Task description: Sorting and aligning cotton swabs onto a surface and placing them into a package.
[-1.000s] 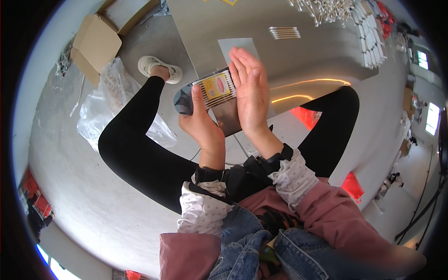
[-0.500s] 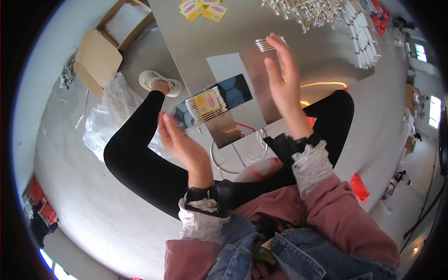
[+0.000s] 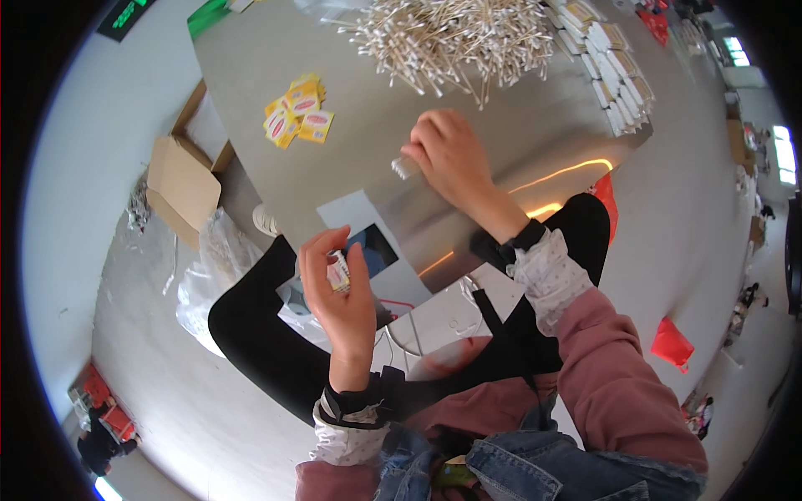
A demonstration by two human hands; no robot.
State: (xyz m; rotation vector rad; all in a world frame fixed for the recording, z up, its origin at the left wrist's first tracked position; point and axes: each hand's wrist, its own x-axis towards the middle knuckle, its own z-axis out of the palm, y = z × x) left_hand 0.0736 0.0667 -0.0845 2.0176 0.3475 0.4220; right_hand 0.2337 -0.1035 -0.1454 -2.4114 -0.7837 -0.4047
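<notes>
Small packet (image 3: pixel 337 272): yellow, red and white, pinched upright between the thumb and curled fingers of the left hand (image 3: pixel 341 302). It is held over the lap, near the near edge of the metal table (image 3: pixel 501 159) and just left of a grey and blue card (image 3: pixel 368 242) lying at that edge.

Bundle of cotton swabs (image 3: pixel 405 167): a short white bunch, its ends showing at the left of the right hand (image 3: pixel 451 159). That hand is closed around the bundle, fingers folded over it, and sits low over the table top, right of centre.

Loose cotton swabs (image 3: pixel 451 42): a large spread heap at the far side of the table, beyond the right hand and apart from it.

Yellow packets (image 3: pixel 298 117): a small overlapping cluster on the table, far left, well apart from both hands.

Stacked flat packs (image 3: pixel 606 58): rows at the far right of the table, beside the swab heap.

Cardboard box (image 3: pixel 182 179): open flaps, on the floor left of the table.

Clear plastic bag (image 3: pixel 213 267): crumpled on the floor, near side of the box, beside the person's black-trousered knee.

Red bag (image 3: pixel 672 342): on the floor at right, well away from the table.
</notes>
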